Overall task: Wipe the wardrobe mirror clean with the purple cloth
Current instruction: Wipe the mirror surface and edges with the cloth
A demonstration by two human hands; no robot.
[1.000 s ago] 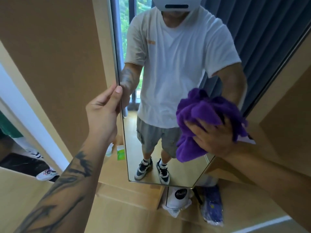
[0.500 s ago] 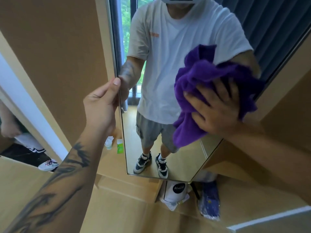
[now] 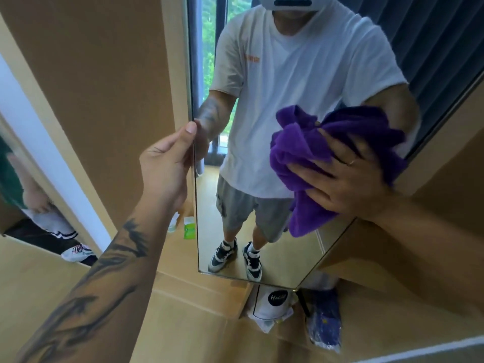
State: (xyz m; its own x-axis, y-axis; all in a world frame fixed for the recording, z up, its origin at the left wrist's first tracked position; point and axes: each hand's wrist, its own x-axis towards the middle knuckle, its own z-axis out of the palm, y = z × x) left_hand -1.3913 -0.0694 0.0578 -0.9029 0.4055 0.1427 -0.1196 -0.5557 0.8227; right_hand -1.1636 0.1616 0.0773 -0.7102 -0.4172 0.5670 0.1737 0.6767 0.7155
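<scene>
One purple cloth [image 3: 309, 153] is bunched into loose folds against the glass of the wardrobe mirror [image 3: 209, 218], on the mirror's right half at about mid-height, with a tail of fabric hanging down below the rest. The right hand [image 3: 348, 179] lies over the cloth with its fingers spread and fairly straight, pressing the cloth flat to the glass; a ring shows on one finger. The left hand [image 3: 167, 163] holds the mirror's left edge, the thumb lying along the front of the edge and the fingers curled behind it, so the door panel is gripped between them. The left forearm bears dark tattoo marks.

The mirror is a tall, narrow panel with a thin pale frame, set on a wood-toned wardrobe door [image 3: 104, 87]. In the glass appears the reflection of the person in a white T-shirt, grey shorts and black-and-white sneakers, with dark blue curtains and a window with green outside behind.

Beside the mirror's lower left edge stands a small green packet [image 3: 189, 227] on the light wooden floor [image 3: 183, 323]. Below the mirror's bottom corner lie a white bag with a black round label [image 3: 272, 302] and, just to its right, a blue plastic-wrapped item [image 3: 324, 326]. At far left a white sneaker [image 3: 77, 252] shows near a white strip of wall.
</scene>
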